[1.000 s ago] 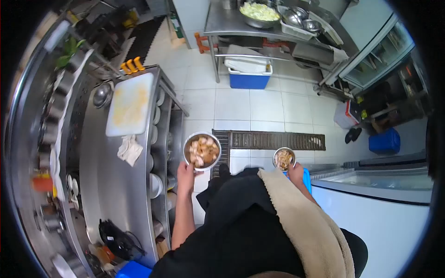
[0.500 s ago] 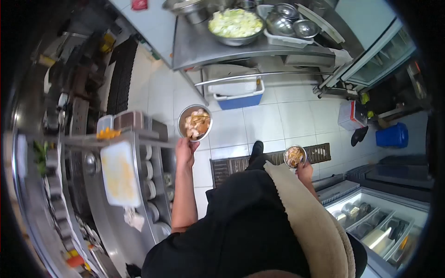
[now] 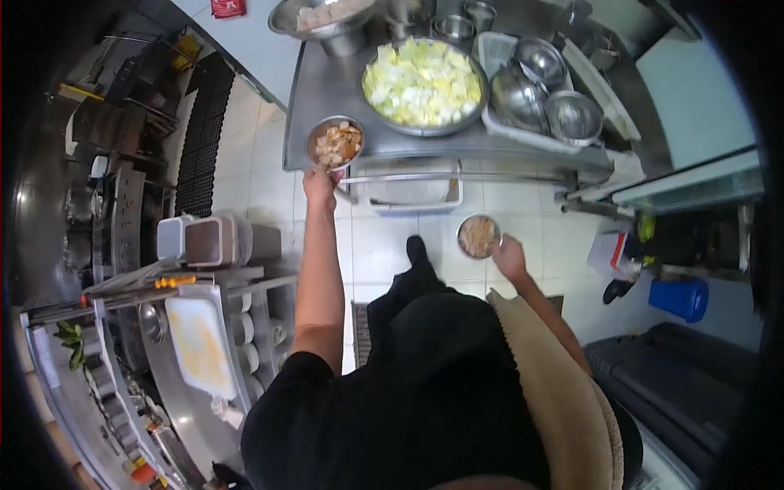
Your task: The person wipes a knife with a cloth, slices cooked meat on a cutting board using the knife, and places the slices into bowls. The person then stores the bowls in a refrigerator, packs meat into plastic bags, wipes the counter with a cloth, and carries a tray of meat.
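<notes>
My left hand grips the near rim of a metal bowl of meat pieces, held out at the left corner of the steel table. Whether that bowl touches the table I cannot tell. Lower and to the right, my right hand holds a smaller metal bowl of pale food pieces by its right side, above the floor. A wide bowl of chopped pale-green leaves stands on the table, just right of the left-hand bowl.
A white basket of metal bowls and a colander of pale pieces stand on the table. Below it sits a cooler. On the left are a shelf unit with a stained cutting board and plastic containers. A blue bin is at right.
The view has moved forward to the steel table. My left hand has carried its bowl up to the table corner. My right hand's bowl has moved forward off the floor grate. The open fridge has left view.
</notes>
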